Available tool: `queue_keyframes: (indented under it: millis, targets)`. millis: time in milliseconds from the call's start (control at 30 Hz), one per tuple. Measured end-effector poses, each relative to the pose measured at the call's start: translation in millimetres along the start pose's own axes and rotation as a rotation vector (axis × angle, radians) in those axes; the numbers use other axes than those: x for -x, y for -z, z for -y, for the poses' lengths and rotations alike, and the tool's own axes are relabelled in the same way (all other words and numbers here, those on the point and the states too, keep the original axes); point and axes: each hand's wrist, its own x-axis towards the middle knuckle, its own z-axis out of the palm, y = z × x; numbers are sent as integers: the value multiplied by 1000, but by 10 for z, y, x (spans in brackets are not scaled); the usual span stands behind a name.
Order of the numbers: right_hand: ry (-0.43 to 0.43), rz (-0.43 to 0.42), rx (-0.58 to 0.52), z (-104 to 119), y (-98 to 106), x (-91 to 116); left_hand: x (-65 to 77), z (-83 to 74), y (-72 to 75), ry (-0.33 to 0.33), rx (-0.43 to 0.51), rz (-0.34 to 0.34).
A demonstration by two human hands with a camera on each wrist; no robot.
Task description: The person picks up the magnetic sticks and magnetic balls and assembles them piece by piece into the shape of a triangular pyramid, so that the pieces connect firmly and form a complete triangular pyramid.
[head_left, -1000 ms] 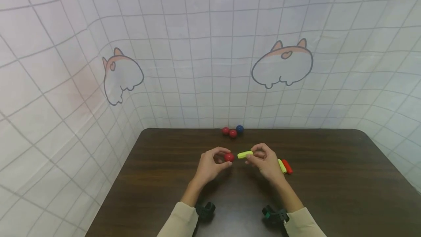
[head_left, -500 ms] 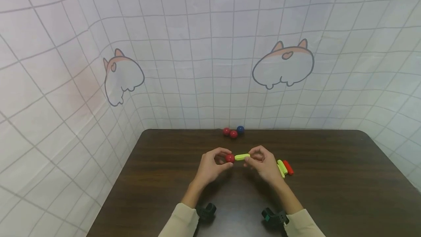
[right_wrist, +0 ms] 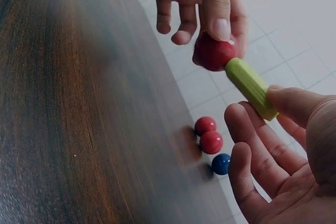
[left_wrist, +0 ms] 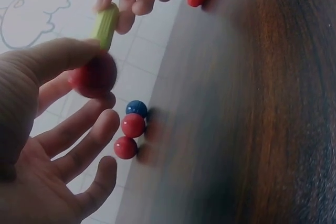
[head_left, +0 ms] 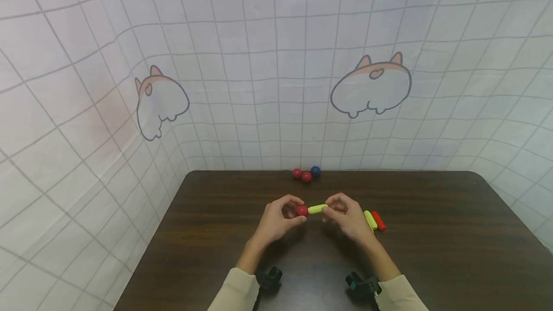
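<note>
My left hand [head_left: 276, 217] pinches a red ball [head_left: 302, 210] between thumb and fingers above the table. Thumb and fingers of my right hand [head_left: 347, 215] pinch a yellow-green ridged rod [head_left: 317, 209] by its right end. The rod's other end meets the ball, as the right wrist view shows, where the red ball [right_wrist: 214, 53] sits at the tip of the rod [right_wrist: 249, 85]. Seen from the left wrist, the rod [left_wrist: 106, 24] runs from the ball [left_wrist: 97, 74] up to the right hand's fingers.
Two red balls [head_left: 306, 177] and a blue ball [head_left: 315, 171] lie at the table's far edge. To the right of my right hand, a yellow-green rod [head_left: 370, 220] lies beside a red rod [head_left: 378, 221]. A gridded white curtain [head_left: 259, 85] hangs behind the dark table [head_left: 432, 234].
The right hand has moved the yellow-green rod leftward, closing the gap to the red ball, so the two now meet. The left hand keeps its hold on the ball and has barely moved.
</note>
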Motion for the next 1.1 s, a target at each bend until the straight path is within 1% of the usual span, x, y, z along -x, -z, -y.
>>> queue_keyframes:
  millis: [333,467,633,800,967,1100]
  targets:
    - [14,41,16,16,-2,7,-4,15,1,1,-5,124]
    - [12,59,23,21,-5,13,-5,20,-4,4,5,135]
    - [-3,68,57,14,32,9,-2,60,19,6,9,101]
    - [-27,62,116,3,112,3,11,148,89,24,-23,47]
    - [-37,49,111,27,210,20,21,263,162,62,-65,2]
    - [-30,34,108,42,282,30,19,354,203,72,-98,-34]
